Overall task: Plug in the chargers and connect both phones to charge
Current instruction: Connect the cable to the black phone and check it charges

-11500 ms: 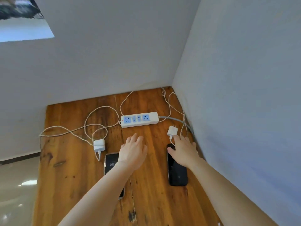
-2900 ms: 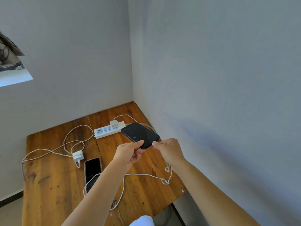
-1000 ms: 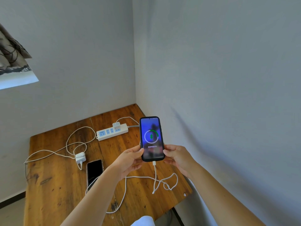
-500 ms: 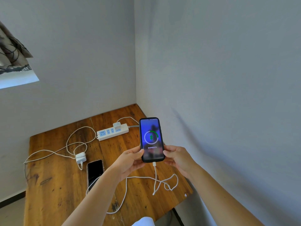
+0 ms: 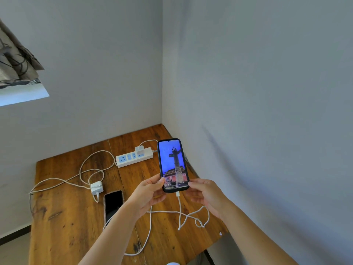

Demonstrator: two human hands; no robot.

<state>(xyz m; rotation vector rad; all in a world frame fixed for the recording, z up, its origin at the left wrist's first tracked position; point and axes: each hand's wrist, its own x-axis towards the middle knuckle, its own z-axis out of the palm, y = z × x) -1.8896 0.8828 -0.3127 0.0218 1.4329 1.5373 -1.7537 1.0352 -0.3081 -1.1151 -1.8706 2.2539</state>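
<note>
Above the power strip point(image 5: 134, 157), from the head view, the left hand point(image 5: 148, 192) and right hand point(image 5: 205, 192) pinch the lit phone point(image 5: 173, 165) upright by its lower edges, its cable point(image 5: 179, 209) plugged in and looping down to the table point(image 5: 65, 226). A snagged loop could yank the plug out. Left of the strip, the second charger point(image 5: 97, 188) lies unplugged beside the dark phone point(image 5: 113, 202), likely next

Both hands raised, left hand point(image 5: 148, 194) and right hand point(image 5: 207, 195) pinching something between them
</note>
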